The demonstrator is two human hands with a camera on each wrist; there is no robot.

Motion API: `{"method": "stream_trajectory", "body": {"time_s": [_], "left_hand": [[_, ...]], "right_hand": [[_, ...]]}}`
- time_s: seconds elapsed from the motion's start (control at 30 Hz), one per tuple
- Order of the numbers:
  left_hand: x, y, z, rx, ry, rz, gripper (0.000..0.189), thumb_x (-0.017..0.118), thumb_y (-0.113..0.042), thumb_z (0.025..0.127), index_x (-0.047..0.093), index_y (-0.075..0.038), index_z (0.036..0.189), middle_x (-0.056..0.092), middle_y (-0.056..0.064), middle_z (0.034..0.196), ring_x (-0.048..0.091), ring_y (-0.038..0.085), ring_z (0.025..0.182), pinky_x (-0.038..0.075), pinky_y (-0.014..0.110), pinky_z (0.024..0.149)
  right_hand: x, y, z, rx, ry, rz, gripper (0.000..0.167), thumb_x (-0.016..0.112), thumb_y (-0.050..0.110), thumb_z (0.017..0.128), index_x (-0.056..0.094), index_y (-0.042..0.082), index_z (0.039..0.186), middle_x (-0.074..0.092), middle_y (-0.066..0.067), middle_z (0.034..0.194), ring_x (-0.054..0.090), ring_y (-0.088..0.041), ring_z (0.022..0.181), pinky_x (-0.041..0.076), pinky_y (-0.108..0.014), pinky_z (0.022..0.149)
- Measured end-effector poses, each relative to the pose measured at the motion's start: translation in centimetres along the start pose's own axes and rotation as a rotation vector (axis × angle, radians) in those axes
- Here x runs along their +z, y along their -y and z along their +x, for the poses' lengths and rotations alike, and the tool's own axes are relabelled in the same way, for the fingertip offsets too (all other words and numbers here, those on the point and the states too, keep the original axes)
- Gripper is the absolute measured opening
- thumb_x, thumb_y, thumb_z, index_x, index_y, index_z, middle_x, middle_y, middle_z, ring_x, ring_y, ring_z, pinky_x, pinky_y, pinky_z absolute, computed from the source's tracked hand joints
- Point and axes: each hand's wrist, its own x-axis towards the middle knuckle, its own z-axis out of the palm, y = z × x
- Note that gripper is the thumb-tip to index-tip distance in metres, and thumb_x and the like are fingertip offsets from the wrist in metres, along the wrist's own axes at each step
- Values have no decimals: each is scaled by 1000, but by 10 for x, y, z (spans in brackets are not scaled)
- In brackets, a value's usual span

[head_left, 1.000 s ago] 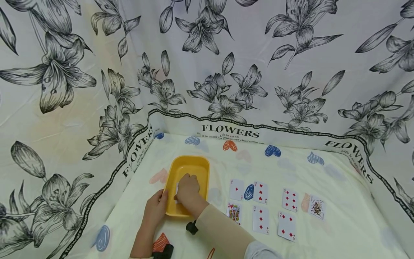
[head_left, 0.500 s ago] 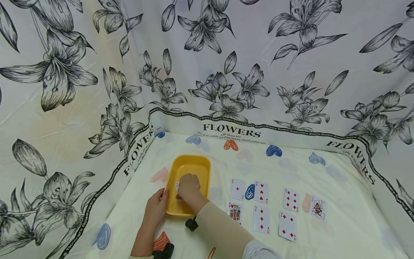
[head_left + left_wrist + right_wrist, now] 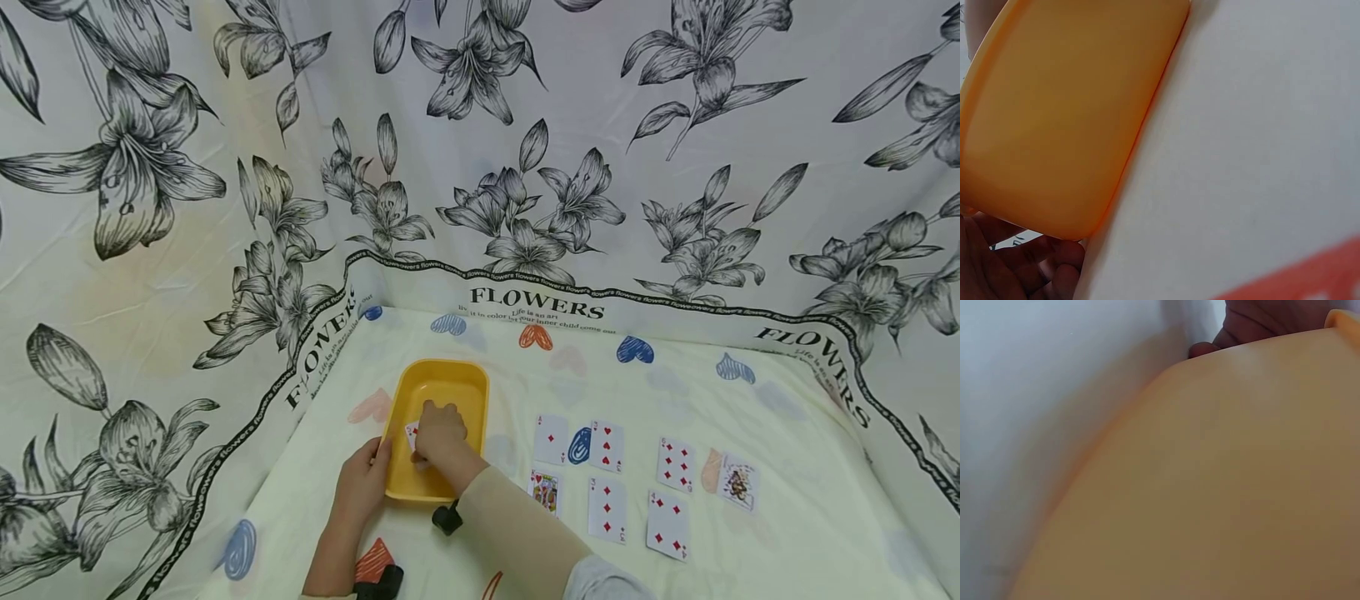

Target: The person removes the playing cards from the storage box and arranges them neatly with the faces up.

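Note:
A yellow plastic tray (image 3: 471,396) stands on the cloth left of centre. My left hand (image 3: 363,481) grips its left side near the front corner; in the left wrist view the curled fingers (image 3: 1054,265) lie against the outer wall. My right hand (image 3: 441,435) reaches over the front rim into the tray, with fingers bent down. They pinch a playing card (image 3: 412,435), whose white edge with red marks shows left of the hand; the rest is hidden. The right wrist view is mostly filled by the tray's outer wall (image 3: 1210,475).
Several face-up playing cards lie right of the tray, among them an ace of diamonds (image 3: 551,439), a king (image 3: 543,492) partly behind the right sleeve, a four of diamonds (image 3: 667,525) and a colourful picture card (image 3: 738,481). A flower-printed curtain (image 3: 525,200) rises behind.
My right hand shifts slightly inside the tray, and the card's visible part tilts and shows more. My left hand keeps its place at the tray's side.

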Motion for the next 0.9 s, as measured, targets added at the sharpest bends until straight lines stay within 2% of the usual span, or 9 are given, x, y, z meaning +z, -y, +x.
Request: {"method": "stream_trajectory", "body": {"time_s": [0.07,0.23,0.47,0.57,0.67,0.77,0.9], "left_hand": [[-1,0,0,-1,1,1,52,43,-43,110,64,-2,135,70,10,106,58,19,80,48,35,72],[0,1,0,4,-2,-6,52,43,-43,110,65,-2,134,70,9,102,58,18,78,48,35,71],[-1,0,-1,3,-1,-11,52,43,-42,111,64,-1,135,70,10,105,59,18,78,48,35,71],[-2,-1,-1,1,1,-6,52,43,-42,111,63,-1,136,71,11,106,59,18,79,48,36,72],[-3,-2,-1,4,-2,-3,51,43,-41,111,63,-2,136,71,10,107,60,18,80,49,36,73],[-3,-2,-1,7,-1,-2,52,42,-42,111,63,-2,136,70,10,105,60,18,80,49,37,74],[-2,-1,-2,-1,7,8,55,41,-44,111,61,-1,138,70,10,104,59,18,80,48,37,75]], "right_hand": [[0,-1,-2,-11,-7,18,96,101,38,61,54,19,143,57,-15,108,58,-28,91,55,-40,72],[1,-3,-1,-26,-19,41,93,102,38,60,56,17,138,56,-14,104,58,-28,87,55,-41,73],[-2,-8,-2,-34,-30,48,95,101,41,58,49,3,129,50,-16,102,55,-25,81,56,-38,74],[-5,-9,-3,-20,-30,52,98,102,42,57,46,2,128,51,-15,97,55,-24,76,56,-37,74],[-7,-10,-3,-21,-30,64,105,102,39,59,43,2,138,58,-13,89,58,-24,72,57,-38,72],[-8,-14,-1,-50,-25,72,108,99,33,66,39,1,150,64,-12,83,61,-23,68,56,-37,68],[-10,-25,-3,-110,7,191,79,92,20,77,49,0,139,63,-10,85,58,-22,69,53,-33,65]]}}
